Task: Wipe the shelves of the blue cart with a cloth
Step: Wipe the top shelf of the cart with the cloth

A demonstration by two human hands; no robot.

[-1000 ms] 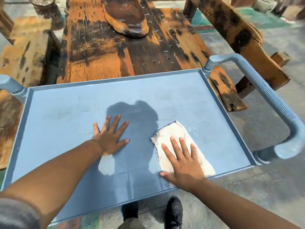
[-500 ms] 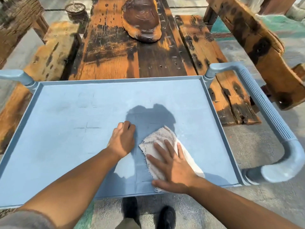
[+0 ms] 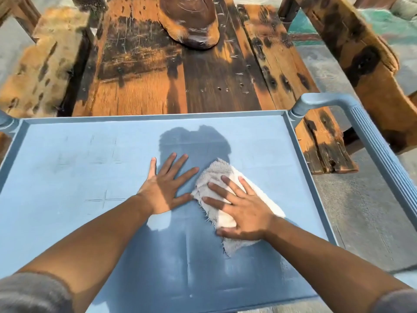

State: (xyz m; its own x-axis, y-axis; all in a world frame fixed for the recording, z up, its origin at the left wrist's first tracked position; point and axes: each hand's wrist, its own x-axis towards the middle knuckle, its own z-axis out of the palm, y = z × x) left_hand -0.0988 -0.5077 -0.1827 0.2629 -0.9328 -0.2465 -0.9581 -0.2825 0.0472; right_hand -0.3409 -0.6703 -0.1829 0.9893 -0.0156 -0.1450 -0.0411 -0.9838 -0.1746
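Observation:
The blue cart's top shelf [image 3: 67, 177] fills the lower half of the view, with a raised rim all round. A frayed white cloth [image 3: 216, 175] lies on the shelf right of centre. My right hand [image 3: 243, 208] presses flat on the cloth with fingers spread, covering its middle. My left hand [image 3: 165, 186] rests flat on the bare shelf just left of the cloth, fingers apart, holding nothing; its thumb nearly touches the cloth's edge.
The cart's ribbed blue handle [image 3: 372, 141] runs down the right side. A worn wooden table [image 3: 158, 75] stands behind the cart with a brown carved wooden piece [image 3: 189, 21] on it. Wooden benches [image 3: 38, 62] flank it. Concrete floor [image 3: 361, 211] lies to the right.
My left hand has gone from a fist to flat with spread fingers. My right hand and the cloth have slid a little further from me on the shelf.

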